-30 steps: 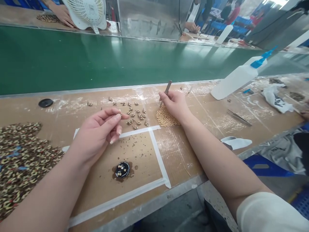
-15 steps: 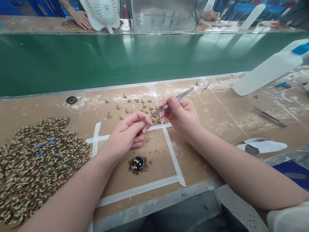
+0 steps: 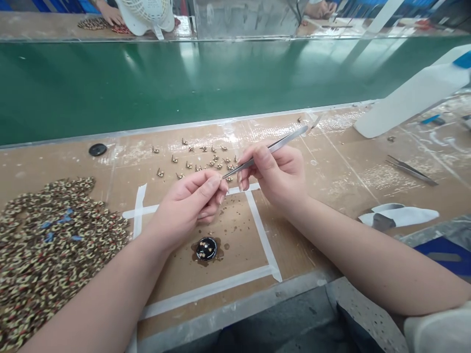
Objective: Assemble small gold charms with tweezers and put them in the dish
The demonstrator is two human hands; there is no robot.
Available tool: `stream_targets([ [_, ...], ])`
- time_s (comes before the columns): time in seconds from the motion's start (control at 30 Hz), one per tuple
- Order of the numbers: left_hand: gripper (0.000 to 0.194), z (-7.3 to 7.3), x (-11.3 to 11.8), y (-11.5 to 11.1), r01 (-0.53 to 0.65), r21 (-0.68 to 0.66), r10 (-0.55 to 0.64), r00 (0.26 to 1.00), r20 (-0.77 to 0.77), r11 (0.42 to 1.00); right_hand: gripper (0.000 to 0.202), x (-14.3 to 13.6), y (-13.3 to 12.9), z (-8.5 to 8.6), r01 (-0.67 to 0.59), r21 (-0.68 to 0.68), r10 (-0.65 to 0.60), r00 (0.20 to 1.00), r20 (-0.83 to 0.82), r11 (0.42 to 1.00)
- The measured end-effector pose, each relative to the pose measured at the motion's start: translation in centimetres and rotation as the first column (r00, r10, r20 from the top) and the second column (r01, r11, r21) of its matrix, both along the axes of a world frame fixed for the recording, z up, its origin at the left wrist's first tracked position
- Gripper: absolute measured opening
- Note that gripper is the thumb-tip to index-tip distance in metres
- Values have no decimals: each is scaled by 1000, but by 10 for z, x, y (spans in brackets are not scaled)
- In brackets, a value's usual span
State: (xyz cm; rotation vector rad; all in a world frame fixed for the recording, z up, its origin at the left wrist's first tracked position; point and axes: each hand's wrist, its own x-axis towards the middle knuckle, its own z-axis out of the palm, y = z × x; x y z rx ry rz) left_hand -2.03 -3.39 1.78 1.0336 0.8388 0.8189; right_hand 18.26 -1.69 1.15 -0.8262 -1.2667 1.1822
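My right hand is closed around metal tweezers, holding them like a pen. The tweezer tips reach the fingertips of my left hand, which is pinched closed; whatever is between those fingers is hidden or too small to name. Just beyond my hands, several small brass-coloured pieces lie scattered on the brown work surface. Below my hands sits a small round black dish with dark liquid and a few pale bits in it, ringed by a wet stain.
A large heap of small patterned pieces covers the left side. A black lid lies behind it. To the right are spare tweezers, a white bottle and a white cut piece. Beyond a green strip, co-workers' hands show.
My left thumb has closed down at the fingertips, and the tweezer tips have come to meet them. The whole view has shifted slightly, moving the scene up and left.
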Motion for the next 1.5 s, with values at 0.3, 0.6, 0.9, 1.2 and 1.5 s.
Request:
stream_targets([
  [0.3,29,-2,0,1,47,-6,-46,996,74,999,41,-1,6,-1,-35,201,42,999,-32,979],
  [0.6,28,-2,-1,0,49,-10,-47,995,93,999,37,0,3,-3,-10,233,13,1000,-11,972],
  [0.9,29,0,2,0,55,5,-55,994,93,998,39,-1,4,0,-27,228,29,1000,-5,973],
  [1.2,28,-5,0,3,33,96,-35,999,26,995,39,-1,-5,1,29,185,-29,1000,-1,982],
  [1.5,35,-5,-5,12,-339,254,357,934,-27,906,40,-17,-33,-1,-349,225,241,885,399,910],
])
